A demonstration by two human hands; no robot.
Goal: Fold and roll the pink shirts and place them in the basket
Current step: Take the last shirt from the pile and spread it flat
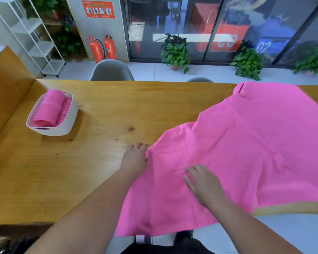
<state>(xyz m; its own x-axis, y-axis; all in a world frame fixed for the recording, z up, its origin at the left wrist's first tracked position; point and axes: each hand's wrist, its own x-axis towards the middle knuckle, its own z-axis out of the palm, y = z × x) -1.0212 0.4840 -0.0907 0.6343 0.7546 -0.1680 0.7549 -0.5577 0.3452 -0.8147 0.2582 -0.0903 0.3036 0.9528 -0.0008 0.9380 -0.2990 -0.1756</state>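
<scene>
Pink shirt [246,143] spread on table [62,180], near hem overhung. R hand [204,184] laid flat on it, grip apart. L hand [135,160] at cloth's left edge; grip state can't be told. Basket [62,128] w/ rolled shirts [48,110] well left of L grip, table surface seen between.

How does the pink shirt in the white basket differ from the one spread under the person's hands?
The basket shirt is rolled into a tube; the table shirt lies spread open. The basket shirt sits inside the white basket; the table shirt covers the right of the table, its near edge hanging over. No hand touches the basket shirt; the right hand rests on the table shirt. Both are bright pink.
</scene>
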